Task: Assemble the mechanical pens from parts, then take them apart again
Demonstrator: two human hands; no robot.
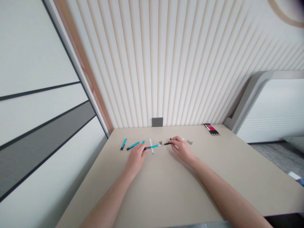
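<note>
A cream fluted wall panel (152, 63) with a grey wall socket (157, 122) rises behind the beige tabletop (166, 196), between white and grey wall panels (35, 126) edged by a wood-toned trim strip (83, 63) on the left and a grey-framed white unit (268, 107) above a grey floor (273, 155) on the right

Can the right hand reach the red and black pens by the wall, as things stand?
Probably yes: the right hand is near those pens; only small metal parts lie beside its path.

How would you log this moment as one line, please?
left hand: holds teal-and-black pen | right hand: holds its black end | nearby: teal pen parts, red-and-black pens
</note>
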